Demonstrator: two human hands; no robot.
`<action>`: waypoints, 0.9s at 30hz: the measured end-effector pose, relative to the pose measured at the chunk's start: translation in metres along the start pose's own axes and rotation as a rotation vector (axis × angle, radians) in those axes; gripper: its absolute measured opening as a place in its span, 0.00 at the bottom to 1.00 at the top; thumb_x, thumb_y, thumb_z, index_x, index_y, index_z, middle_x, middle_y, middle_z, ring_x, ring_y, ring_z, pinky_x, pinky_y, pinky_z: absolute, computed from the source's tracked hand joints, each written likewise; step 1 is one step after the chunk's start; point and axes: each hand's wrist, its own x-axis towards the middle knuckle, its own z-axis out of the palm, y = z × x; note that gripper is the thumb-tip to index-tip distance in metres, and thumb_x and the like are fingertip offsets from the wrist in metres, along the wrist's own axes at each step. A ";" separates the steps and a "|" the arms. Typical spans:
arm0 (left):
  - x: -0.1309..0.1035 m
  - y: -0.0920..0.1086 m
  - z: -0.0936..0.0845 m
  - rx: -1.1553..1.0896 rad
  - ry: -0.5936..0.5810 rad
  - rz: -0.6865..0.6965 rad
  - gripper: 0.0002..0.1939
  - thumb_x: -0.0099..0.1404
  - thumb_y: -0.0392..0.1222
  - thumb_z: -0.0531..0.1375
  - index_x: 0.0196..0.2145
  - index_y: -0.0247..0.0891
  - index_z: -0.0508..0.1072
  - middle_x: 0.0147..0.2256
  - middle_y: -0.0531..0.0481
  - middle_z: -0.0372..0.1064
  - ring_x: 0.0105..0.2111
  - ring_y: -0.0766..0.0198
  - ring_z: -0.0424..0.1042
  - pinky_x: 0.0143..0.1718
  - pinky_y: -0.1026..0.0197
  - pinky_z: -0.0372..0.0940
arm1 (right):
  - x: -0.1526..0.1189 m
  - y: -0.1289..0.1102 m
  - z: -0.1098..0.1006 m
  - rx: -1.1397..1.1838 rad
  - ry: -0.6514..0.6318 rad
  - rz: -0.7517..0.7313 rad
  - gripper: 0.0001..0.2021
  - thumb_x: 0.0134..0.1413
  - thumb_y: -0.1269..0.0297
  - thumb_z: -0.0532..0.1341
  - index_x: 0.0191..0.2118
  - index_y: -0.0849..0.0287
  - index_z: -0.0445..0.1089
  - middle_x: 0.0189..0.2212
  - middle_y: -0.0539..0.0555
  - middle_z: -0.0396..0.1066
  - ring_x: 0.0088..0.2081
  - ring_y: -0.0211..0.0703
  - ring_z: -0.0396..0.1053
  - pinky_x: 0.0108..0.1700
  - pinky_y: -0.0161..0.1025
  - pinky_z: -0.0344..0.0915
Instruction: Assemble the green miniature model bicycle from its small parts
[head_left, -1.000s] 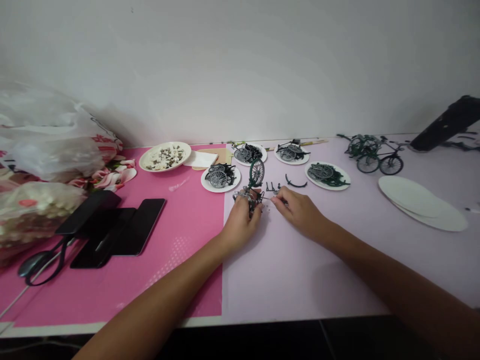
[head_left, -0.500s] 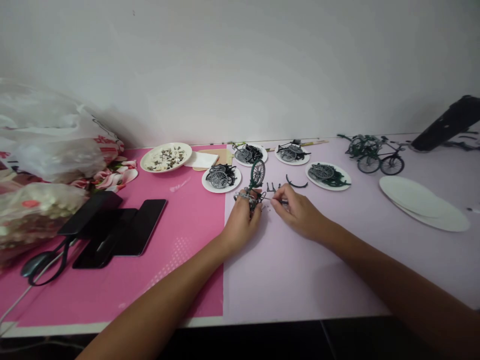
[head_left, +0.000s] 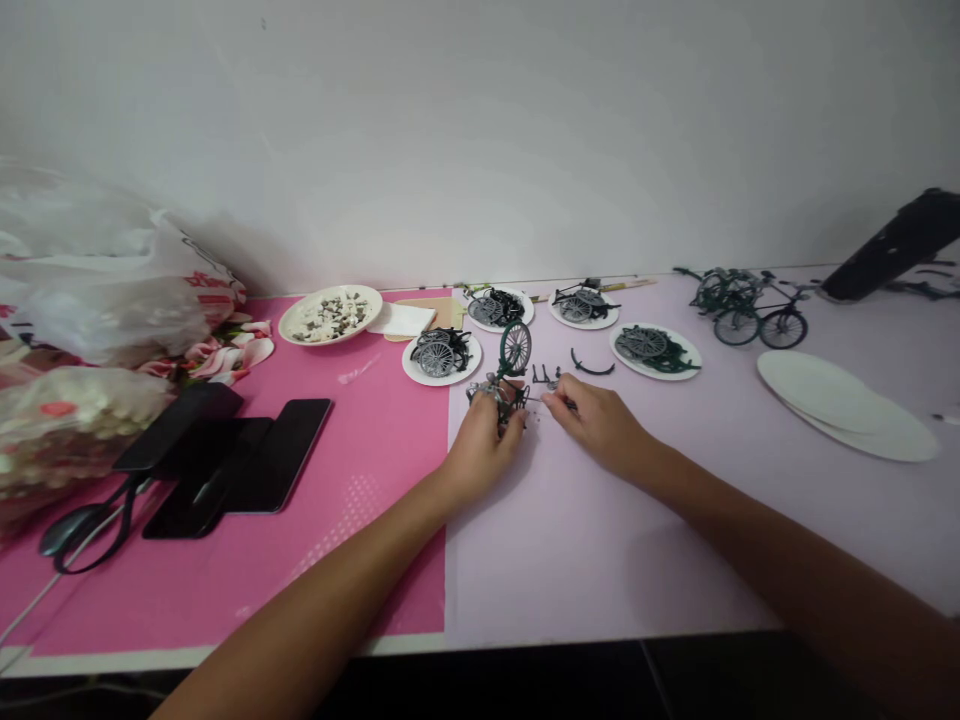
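My left hand (head_left: 484, 440) is closed around a partly built miniature bicycle (head_left: 517, 395); its green spoked wheel (head_left: 516, 347) stands up above the fingers. Some of the frame is hidden by my grip. In a pinch, my right hand (head_left: 596, 418) holds what looks like a small screwdriver (head_left: 535, 400), its thin metal shaft pointing left at the bicycle. Whether the tip touches a screw is too small to tell. Just beyond the hands lie small dark parts (head_left: 545, 374) and a curved black strip (head_left: 591, 366).
Behind the hands stand white plates of bicycle parts, among them a left plate (head_left: 441, 379) and a right plate (head_left: 694, 368). Assembled miniature bicycles (head_left: 761, 318) and stacked white plates (head_left: 847, 408) are at right. Phones (head_left: 281, 465), a food plate (head_left: 330, 340) and plastic bags (head_left: 105, 300) occupy the left.
Both hands stay nearly in place. My right fingers have shifted slightly on the screwdriver, and the view has moved a little.
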 end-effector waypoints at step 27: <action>0.007 0.006 0.001 -0.364 0.106 -0.256 0.16 0.68 0.51 0.64 0.43 0.35 0.74 0.37 0.45 0.75 0.33 0.61 0.74 0.29 0.63 0.68 | 0.008 0.014 -0.018 0.095 0.226 -0.016 0.22 0.75 0.47 0.46 0.33 0.52 0.63 0.29 0.55 0.68 0.35 0.50 0.67 0.40 0.46 0.63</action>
